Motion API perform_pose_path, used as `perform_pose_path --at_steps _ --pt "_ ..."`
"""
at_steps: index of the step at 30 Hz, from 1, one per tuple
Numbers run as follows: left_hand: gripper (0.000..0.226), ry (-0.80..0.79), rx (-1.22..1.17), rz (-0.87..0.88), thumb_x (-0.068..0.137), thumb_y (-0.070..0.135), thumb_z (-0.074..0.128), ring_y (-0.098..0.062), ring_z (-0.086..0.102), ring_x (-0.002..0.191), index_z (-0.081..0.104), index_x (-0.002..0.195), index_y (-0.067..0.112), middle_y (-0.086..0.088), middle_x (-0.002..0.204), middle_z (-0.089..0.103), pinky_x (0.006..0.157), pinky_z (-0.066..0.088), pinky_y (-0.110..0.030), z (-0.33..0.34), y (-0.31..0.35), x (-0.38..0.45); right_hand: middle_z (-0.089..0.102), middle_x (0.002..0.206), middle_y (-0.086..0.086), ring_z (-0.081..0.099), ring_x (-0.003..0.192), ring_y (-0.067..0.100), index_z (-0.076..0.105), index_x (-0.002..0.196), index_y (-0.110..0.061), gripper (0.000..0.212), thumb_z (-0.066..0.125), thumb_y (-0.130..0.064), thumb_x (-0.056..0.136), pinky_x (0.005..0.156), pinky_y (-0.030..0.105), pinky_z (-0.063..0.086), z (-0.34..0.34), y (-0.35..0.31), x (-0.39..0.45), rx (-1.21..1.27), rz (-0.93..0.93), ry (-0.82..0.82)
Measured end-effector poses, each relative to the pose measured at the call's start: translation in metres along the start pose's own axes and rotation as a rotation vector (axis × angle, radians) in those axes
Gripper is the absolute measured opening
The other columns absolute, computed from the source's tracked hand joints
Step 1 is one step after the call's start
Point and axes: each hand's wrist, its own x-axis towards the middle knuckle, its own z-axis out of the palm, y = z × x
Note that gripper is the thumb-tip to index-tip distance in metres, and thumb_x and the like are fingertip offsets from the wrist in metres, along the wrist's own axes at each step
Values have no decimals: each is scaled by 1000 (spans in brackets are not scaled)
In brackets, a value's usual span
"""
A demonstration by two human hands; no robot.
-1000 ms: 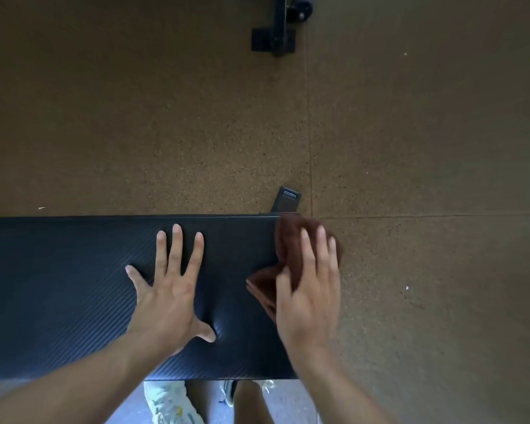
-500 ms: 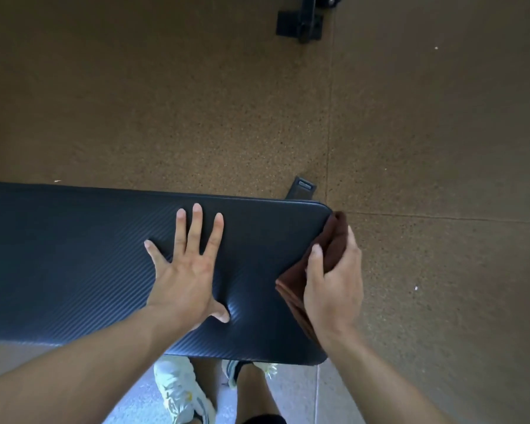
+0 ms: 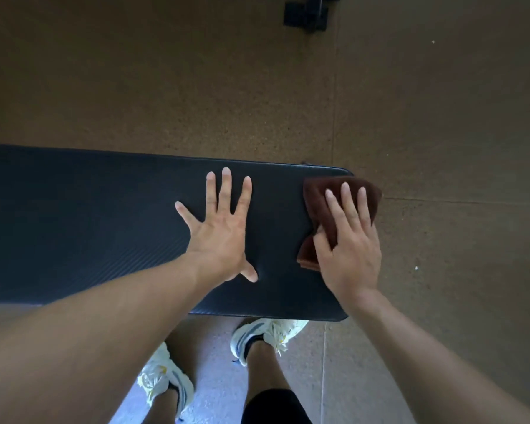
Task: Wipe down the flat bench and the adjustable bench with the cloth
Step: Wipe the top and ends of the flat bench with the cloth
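Observation:
A long black padded bench [image 3: 89, 224] runs across the view from the left edge to its rounded right end. My left hand [image 3: 224, 237] rests flat on the pad with its fingers spread. At the bench's right end lies a folded brown cloth [image 3: 315, 194], partly hanging over the edge. My right hand [image 3: 349, 249] presses down on the cloth with straight fingers, and the cloth's lower fold shows beside the thumb.
Brown speckled rubber flooring surrounds the bench. A black metal foot of other equipment [image 3: 306, 13] stands on the floor at the top. My legs and white shoes [image 3: 266, 335] are just in front of the bench's near edge.
My right hand, which wrapped the cloth round the bench's right end half a second ago, now lies flat on the cloth on top of the pad. The left hand stays planted.

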Motion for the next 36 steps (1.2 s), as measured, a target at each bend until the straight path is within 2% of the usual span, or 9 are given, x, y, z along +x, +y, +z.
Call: perform_pose_path --at_steps 7,10,12,17,20,24,30,33,36 --pt "140 173 -223 195 73 63 81 -24 -36 151 -22 159 25 -1 167 -31 122 -4 -69 24 -27 -31 45 162 -11 33 155 14 52 153 -33 53 49 -27 100 116 48 45 -6 -32 -86 -55 227 -14" --pt "110 361 -446 299 84 51 77 -15 -18 158 7 164 25 3 173 0 128 -6 -48 60 -57 -79 76 119 3 70 111 35 61 140 -36 40 52 -23 103 89 43 52 -33 -47 -67 -77 372 -64" --pt "101 419 -497 330 83 45 79 -11 -5 159 20 162 24 5 171 15 129 -3 -37 87 -82 -110 73 94 1 71 90 33 64 132 -31 32 49 -26 105 77 39 50 -59 -57 -44 -81 342 -138" --pt "99 333 -400 388 79 45 82 -12 7 159 30 160 22 3 168 27 126 4 -34 107 -117 -150 73 96 -3 71 87 26 68 121 -29 31 45 -33 99 76 47 60 -136 -96 41 18 334 56" --pt "90 297 -390 448 86 48 73 -6 1 157 28 160 25 6 170 21 126 -2 -27 81 -109 -160 71 100 -3 68 88 19 67 126 -24 32 46 -28 102 69 29 51 -182 -123 75 -23 243 131" --pt "81 264 -386 505 100 48 54 -3 -18 153 7 163 29 11 171 -6 119 -17 -23 46 -92 -161 70 101 -9 68 89 21 63 131 -35 34 47 -27 103 82 37 56 -206 -148 78 -156 110 33" --pt "77 215 -338 471 101 45 54 -11 -9 158 13 163 26 7 173 -1 128 -2 -29 41 -77 -145 72 129 2 66 116 28 56 146 -32 44 53 -23 104 97 43 50 -165 -136 29 -249 -9 -5" --pt "79 156 -289 450 100 43 56 -12 -9 159 13 163 25 5 173 0 129 3 -33 51 -72 -138 54 157 2 47 146 26 44 158 -30 56 53 -32 104 116 44 37 -110 -111 -32 -354 2 -305" --pt "83 144 -249 398 99 43 56 -13 -12 158 6 164 26 5 173 -5 130 4 -36 51 -69 -125 18 175 -8 13 162 19 30 162 -42 70 15 -64 97 131 48 6 -54 -86 -97 -422 95 -665"
